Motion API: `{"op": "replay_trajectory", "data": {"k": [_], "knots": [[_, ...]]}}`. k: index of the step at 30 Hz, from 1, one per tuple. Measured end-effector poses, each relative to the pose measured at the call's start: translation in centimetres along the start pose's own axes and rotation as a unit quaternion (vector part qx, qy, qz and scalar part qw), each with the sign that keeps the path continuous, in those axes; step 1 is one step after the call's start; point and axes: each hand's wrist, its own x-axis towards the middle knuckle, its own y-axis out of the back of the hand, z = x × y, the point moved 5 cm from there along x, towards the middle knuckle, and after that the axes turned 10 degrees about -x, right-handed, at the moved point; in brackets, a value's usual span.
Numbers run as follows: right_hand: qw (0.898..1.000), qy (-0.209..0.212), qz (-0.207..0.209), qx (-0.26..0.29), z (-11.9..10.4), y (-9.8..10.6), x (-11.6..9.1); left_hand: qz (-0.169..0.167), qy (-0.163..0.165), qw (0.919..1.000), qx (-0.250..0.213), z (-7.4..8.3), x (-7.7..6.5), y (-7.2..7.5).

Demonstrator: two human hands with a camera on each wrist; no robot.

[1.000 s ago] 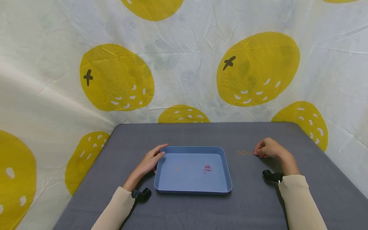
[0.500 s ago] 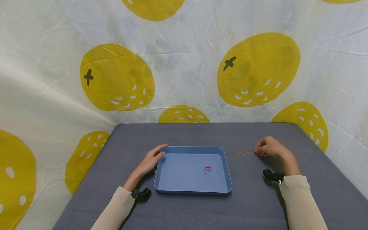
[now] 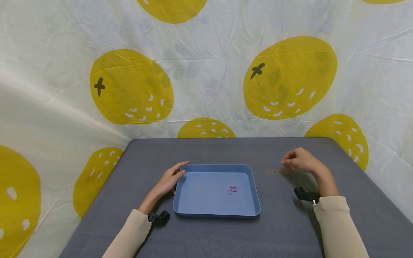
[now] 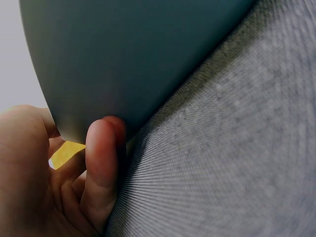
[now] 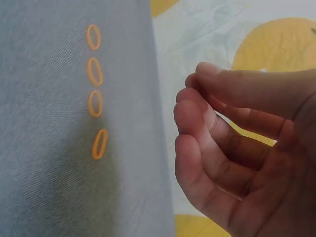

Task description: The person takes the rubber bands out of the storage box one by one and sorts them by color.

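I see the left hand holding the left side of the blue tray, with the thumb by the rim and the other fingers against the outside wall. The right hand is up off the tabletop, its fingers softly bent and the thumb close to the first finger, so the gap is narrow. I see nothing in it. Just below it, to the right of the tray, four small orange bands lie flat in a row. The end band, nearest the right hand, leans to one side and sits a bit farther off than the other three sit from each other. In the tray there is a bit more orange on the left, but I can't tell if it is one band or two. Some red bands lie in a bunch on the right. From far away, I would worry about bumps. The bands look thin and light, so a low fingertip could push the row crooked, or a band could stick to the skin. If the left hand pulls or tips the tray, the bands inside may slide. The red ones may also cling together, since they lie so close, and two could come up at once.
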Motion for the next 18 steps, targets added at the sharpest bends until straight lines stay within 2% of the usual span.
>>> {"op": "replay_trajectory", "data": {"k": [18], "knots": [[0.998, 0.056, 0.02, -0.004, -4.7, 0.6, -0.6, 0.0, -0.003, 1.0, 0.004, -0.1, 0.0, 0.0]]}}
